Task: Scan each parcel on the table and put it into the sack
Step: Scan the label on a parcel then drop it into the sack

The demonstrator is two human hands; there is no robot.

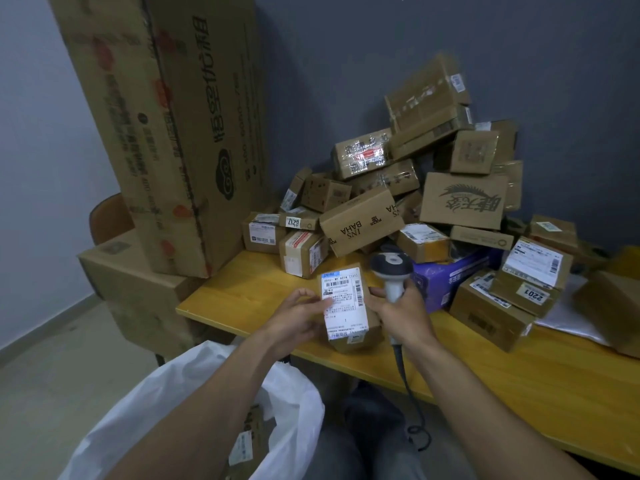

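A small cardboard parcel [346, 306] with a white shipping label facing up stands at the near edge of the yellow table [519, 393]. My left hand [298, 317] grips its left side with curled fingers. My right hand [401, 313] holds a grey and white barcode scanner [393, 268] by the handle, just right of the parcel, fingertips touching the box. The scanner's cable hangs down off the table edge. A white sack [294, 410] lies open below my left arm, with a labelled box inside.
A heap of cardboard parcels [415, 188] fills the back of the table against the dark wall. A purple box [446, 275] and a parcel marked 2201 [519, 292] lie to the right. A tall carton [166, 126] leans on a large box at the left.
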